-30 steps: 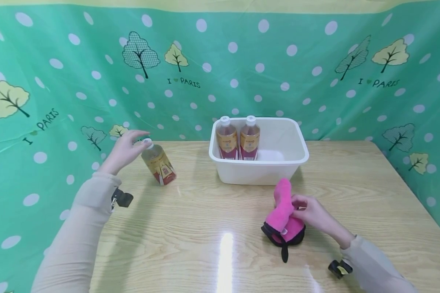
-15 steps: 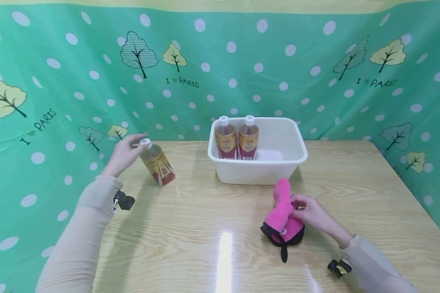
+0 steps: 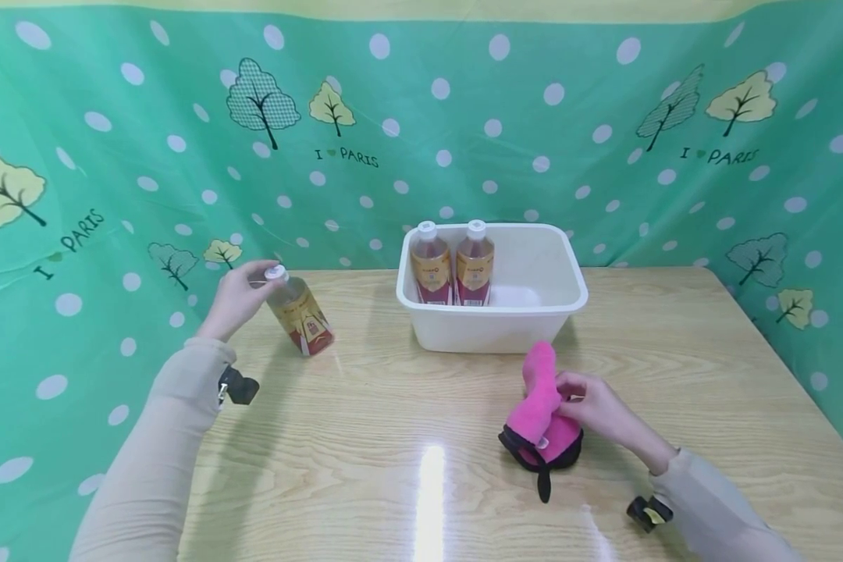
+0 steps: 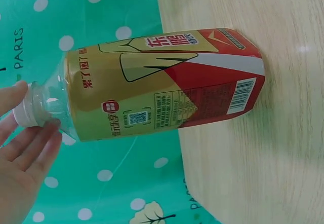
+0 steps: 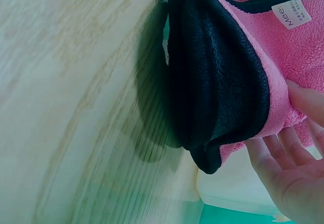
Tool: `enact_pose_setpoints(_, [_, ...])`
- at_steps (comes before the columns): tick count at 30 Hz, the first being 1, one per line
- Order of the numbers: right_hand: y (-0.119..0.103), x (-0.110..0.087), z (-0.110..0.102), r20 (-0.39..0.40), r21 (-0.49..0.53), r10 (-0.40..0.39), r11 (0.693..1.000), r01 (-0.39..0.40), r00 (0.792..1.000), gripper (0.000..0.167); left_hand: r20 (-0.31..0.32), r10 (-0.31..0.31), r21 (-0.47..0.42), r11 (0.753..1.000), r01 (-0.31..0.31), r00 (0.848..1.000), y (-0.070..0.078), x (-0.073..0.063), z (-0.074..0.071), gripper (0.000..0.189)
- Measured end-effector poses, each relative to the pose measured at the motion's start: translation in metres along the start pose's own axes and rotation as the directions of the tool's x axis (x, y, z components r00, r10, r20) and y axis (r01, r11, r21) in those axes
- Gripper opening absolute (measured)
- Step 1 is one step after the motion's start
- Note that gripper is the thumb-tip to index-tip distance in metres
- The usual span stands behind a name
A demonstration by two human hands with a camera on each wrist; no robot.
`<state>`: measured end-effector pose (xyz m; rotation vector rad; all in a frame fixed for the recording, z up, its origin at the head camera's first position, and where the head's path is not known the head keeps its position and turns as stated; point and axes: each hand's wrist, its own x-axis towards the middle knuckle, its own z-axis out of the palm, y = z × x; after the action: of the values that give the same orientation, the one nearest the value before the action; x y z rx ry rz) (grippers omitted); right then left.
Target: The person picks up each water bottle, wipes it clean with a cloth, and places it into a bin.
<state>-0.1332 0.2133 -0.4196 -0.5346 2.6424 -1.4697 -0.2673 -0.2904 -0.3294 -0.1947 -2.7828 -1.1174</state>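
Observation:
At the table's left side, my left hand (image 3: 235,303) is at the top of a drink bottle (image 3: 300,316) with a gold and red label. Thumb and fingers close around its white cap (image 4: 31,107) and neck in the left wrist view. The bottle's base is at the table surface, its top leaning left in the head view. On the right, my right hand (image 3: 602,407) pinches a pink plush cloth (image 3: 539,410) with black trim, folded and partly standing up. Its black edge (image 5: 223,77) hangs close over the table in the right wrist view, and a white tag shows.
A white plastic bin (image 3: 495,328) stands at the back middle, behind the cloth. Two similar bottles (image 3: 432,273) stand side by side in its left part. A green dotted curtain (image 3: 421,117) closes off the back and sides of the wooden table (image 3: 365,437).
My left hand has come down slightly, its fingers settling around the bottle cap. The right hand and cloth have stayed in place. The head view has shifted slightly.

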Motion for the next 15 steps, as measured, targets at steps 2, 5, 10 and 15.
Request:
enact_pose_setpoints(2, [0.001,0.0,0.0,-0.001,-0.004,-0.002,1.0,0.002,1.0,0.018,-0.001,0.004,0.002,1.0,-0.004,1.0,0.0,0.0,0.0,0.049])
enact_pose_setpoints(5, [0.002,0.001,0.001,-0.001,-0.013,-0.002,1.0,0.002,1.0,0.017,0.011,0.005,-0.002,1.0,-0.005,1.0,0.002,0.0,0.0,0.047])
enact_pose_setpoints(10, [0.003,0.0,0.001,0.003,-0.022,0.012,1.0,-0.011,1.0,0.017,0.036,-0.002,-0.007,1.0,0.002,0.999,0.006,-0.002,0.0,0.046])
enact_pose_setpoints(15, [0.003,0.0,0.0,0.0,-0.017,0.015,1.0,-0.015,1.0,0.017,0.043,0.018,-0.012,1.0,-0.017,0.999,0.014,-0.006,0.0,0.045])
